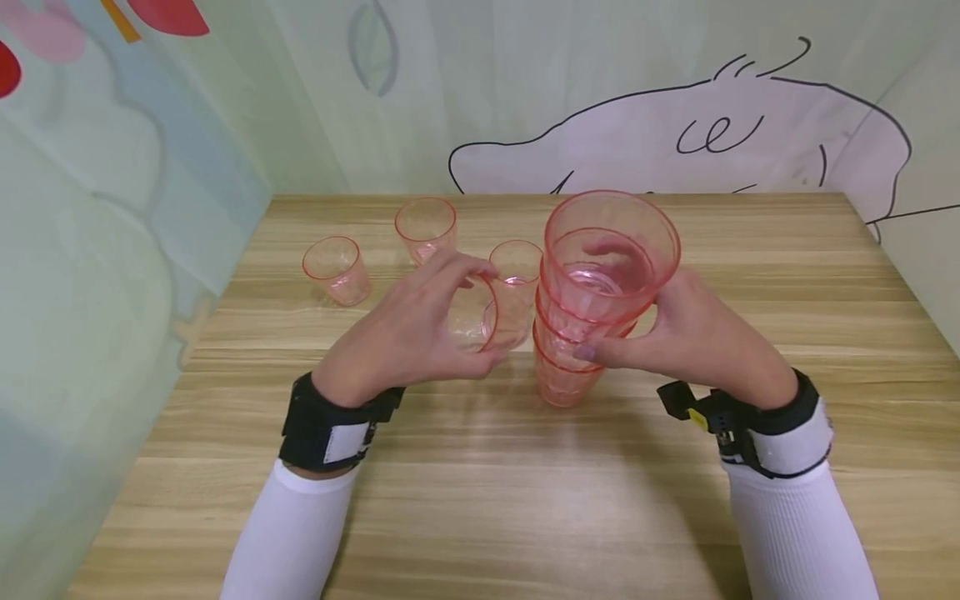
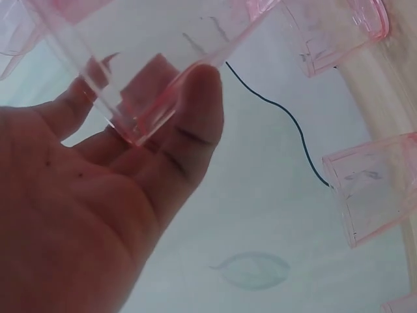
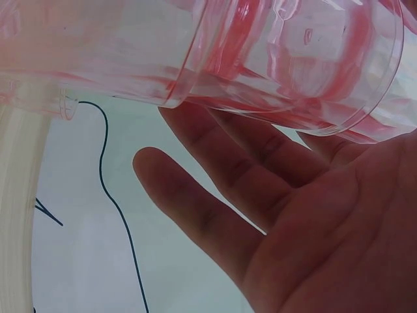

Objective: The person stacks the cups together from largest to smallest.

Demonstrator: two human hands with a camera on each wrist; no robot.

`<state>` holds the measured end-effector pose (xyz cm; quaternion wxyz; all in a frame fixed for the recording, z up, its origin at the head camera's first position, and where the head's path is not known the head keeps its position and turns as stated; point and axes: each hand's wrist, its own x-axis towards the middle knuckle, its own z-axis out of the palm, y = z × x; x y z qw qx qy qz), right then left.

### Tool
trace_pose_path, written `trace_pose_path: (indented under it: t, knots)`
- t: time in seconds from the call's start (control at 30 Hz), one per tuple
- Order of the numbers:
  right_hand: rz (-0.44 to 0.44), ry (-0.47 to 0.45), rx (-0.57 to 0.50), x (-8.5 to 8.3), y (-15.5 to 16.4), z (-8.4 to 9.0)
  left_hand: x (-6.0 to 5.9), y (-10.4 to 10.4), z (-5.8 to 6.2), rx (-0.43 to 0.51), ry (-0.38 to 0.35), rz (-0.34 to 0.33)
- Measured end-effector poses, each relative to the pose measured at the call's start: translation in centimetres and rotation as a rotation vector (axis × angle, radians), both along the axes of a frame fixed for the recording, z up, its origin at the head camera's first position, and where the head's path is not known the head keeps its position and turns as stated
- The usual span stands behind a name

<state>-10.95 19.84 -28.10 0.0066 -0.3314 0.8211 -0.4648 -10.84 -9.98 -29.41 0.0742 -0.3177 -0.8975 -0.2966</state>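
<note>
Standing loose on the bench (image 1: 480, 517) at far left are two pink cups (image 1: 337, 268), with a third (image 1: 516, 283) nearer the middle. The left hand (image 1: 408, 333) curls its fingers (image 2: 189, 137) round a tilted single cup (image 1: 472, 315), lifted beside the stack (image 1: 592, 292). The right hand (image 1: 693, 333) wraps the stack, thumb in front. Judging by this, several cups are nested; one is in hand and three remain.

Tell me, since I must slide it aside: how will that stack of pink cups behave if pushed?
The stack of pink cups is tall on a narrow base, so it probably tips rather than slides. The thin clear plastic looks light and stiff. The right hand steadying it suggests it wobbles.
</note>
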Motion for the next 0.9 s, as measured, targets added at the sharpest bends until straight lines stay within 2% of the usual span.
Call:
trace_pose_path:
  t: [0.1,0.33,0.53,0.77,0.9]
  knots:
    - [-0.001,-0.001,0.001,0.01,-0.02,0.01,-0.05,-0.06,0.15,0.023,0.016,-0.010]
    - [0.007,-0.001,-0.006,0.03,-0.15,0.16,-0.29,-0.19,0.29,0.070,0.110,-0.008]
    - [0.018,-0.005,-0.023,-0.02,-0.19,0.19,-0.37,-0.24,0.38,0.106,0.138,-0.009]
    - [0.018,-0.001,-0.028,-0.01,-0.23,0.12,-0.39,-0.23,0.60,0.148,0.210,-0.010]
    - [0.017,0.002,-0.028,0.00,-0.27,0.10,-0.36,-0.33,0.67,0.160,0.212,0.003]
